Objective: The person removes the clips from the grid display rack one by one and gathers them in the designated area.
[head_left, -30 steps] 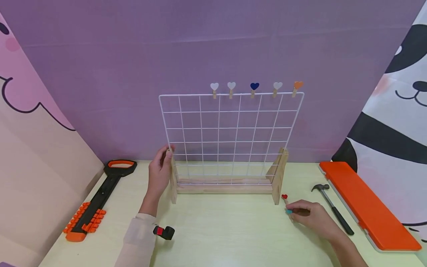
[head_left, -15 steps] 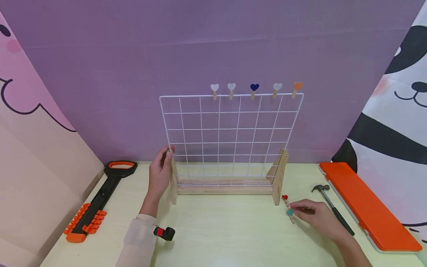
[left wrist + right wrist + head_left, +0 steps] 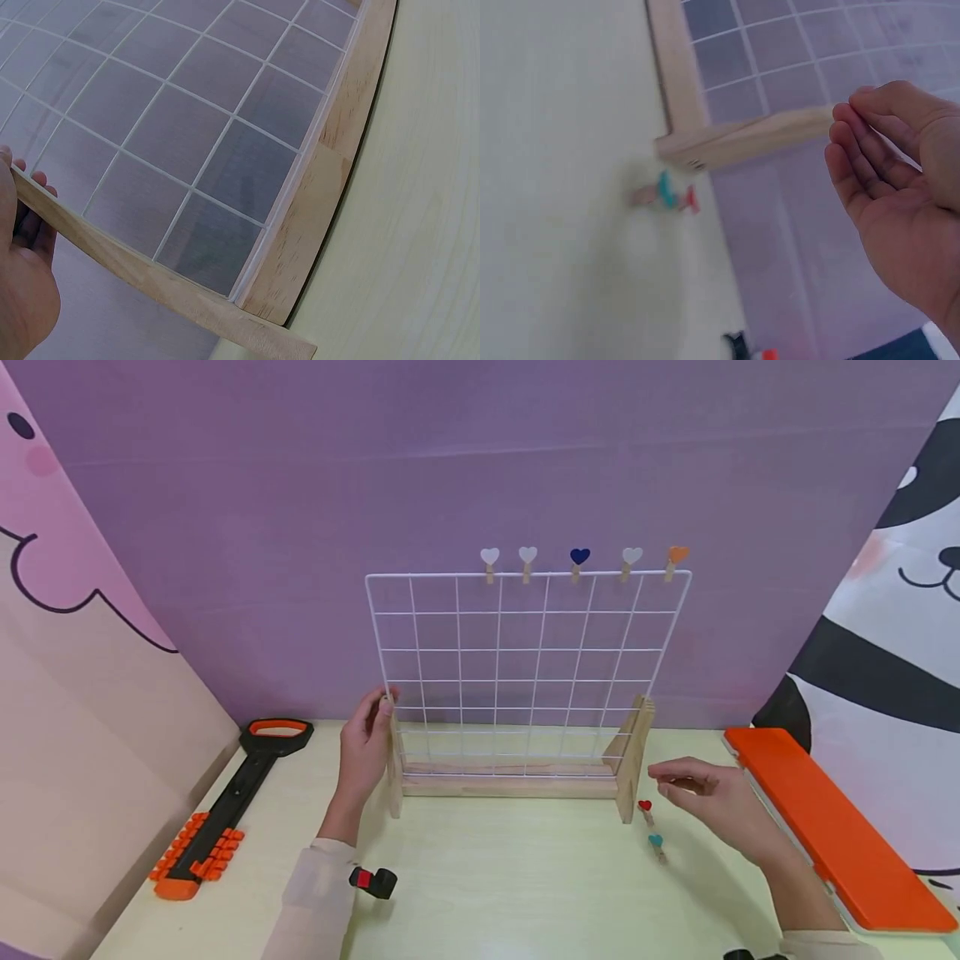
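Up goes the right hand point(image 3: 716, 800) off the loose clips point(image 3: 657, 842), fingers loosely bent, empty; left hand point(image 3: 363, 753) grips the stand point(image 3: 510, 787), probably steadying it.

Soft, fairly even light fills the head view, brightening the pale table point(image 3: 510, 868) in front of the wire grid point(image 3: 536, 650); behind the grid, the purple backdrop point(image 3: 450, 460) looks duller. A hazy shadow from the right hand point(image 3: 716, 802) falls on the table, to the right and front of the grid. The light probably comes from above. The left wrist view is dimmer, and the wooden stand point(image 3: 135, 270) along the grid's edges bows with lens distortion. In the right wrist view, also dim, the teal clip point(image 3: 665, 190) and red clip point(image 3: 691, 199) near the grid are badly blurred; the hand is sharper.
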Tool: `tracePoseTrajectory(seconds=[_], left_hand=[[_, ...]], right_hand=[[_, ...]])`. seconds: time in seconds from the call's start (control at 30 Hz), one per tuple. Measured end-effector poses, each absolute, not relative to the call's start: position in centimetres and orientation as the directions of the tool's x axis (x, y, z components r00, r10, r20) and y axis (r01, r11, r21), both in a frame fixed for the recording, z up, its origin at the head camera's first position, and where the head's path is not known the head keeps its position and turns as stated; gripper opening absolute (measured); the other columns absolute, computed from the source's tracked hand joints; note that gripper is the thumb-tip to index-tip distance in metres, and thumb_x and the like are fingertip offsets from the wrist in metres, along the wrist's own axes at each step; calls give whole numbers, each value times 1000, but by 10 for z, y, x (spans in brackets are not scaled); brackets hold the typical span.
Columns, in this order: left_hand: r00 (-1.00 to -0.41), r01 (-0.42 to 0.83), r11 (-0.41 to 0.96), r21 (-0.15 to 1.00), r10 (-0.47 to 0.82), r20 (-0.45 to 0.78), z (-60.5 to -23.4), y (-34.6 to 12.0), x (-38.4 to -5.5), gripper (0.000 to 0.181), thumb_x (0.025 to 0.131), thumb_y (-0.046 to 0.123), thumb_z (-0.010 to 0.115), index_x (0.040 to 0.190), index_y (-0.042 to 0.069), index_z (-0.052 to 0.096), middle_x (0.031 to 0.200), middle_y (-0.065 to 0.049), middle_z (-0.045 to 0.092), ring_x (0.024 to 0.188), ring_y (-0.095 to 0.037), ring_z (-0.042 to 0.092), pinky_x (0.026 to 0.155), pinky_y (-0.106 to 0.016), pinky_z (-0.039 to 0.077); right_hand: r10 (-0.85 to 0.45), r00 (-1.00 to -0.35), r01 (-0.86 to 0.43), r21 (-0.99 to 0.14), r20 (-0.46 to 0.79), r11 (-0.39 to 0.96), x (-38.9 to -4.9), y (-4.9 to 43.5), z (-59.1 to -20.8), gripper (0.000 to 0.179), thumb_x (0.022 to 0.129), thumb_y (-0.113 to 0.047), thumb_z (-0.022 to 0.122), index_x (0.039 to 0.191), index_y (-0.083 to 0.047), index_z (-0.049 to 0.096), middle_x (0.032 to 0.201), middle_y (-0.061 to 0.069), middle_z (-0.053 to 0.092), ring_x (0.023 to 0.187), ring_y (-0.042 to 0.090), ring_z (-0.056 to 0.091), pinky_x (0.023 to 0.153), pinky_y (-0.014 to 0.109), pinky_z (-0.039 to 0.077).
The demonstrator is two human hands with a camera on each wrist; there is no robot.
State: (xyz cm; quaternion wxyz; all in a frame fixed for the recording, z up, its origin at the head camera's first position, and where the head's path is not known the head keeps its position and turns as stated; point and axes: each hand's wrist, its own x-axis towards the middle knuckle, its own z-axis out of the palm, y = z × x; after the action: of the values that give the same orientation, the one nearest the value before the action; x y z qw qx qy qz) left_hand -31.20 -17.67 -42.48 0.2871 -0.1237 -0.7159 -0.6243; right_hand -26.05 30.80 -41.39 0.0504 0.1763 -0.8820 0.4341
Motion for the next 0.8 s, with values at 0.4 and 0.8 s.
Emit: tracePoseTrajectory(seconds=[0.4, 0.8], left_hand=[[-805, 541, 188, 820, -168, 569, -426, -179, -313, 36, 110, 19, 52, 141, 4, 58, 140, -22, 63, 124, 1, 58, 107, -9, 44], [-804, 538, 198, 819, -172, 569, -424, -177, -311, 35, 110, 20, 52, 140, 4, 59, 137, -24, 64, 129, -23, 59, 105, -8, 45]], right_hand=[[-321, -874, -483, -730, 365, 484, -273, 276, -334, 31, 101, -16, 68, 129, -5, 70, 120, -13, 74, 105, -1, 68, 86, 13, 57], [-329, -850, -521, -746, 410, 414, -277, 244, -262, 29, 100, -14, 69, 126, -4, 71, 115, -15, 76, 105, 4, 71, 89, 14, 57]])
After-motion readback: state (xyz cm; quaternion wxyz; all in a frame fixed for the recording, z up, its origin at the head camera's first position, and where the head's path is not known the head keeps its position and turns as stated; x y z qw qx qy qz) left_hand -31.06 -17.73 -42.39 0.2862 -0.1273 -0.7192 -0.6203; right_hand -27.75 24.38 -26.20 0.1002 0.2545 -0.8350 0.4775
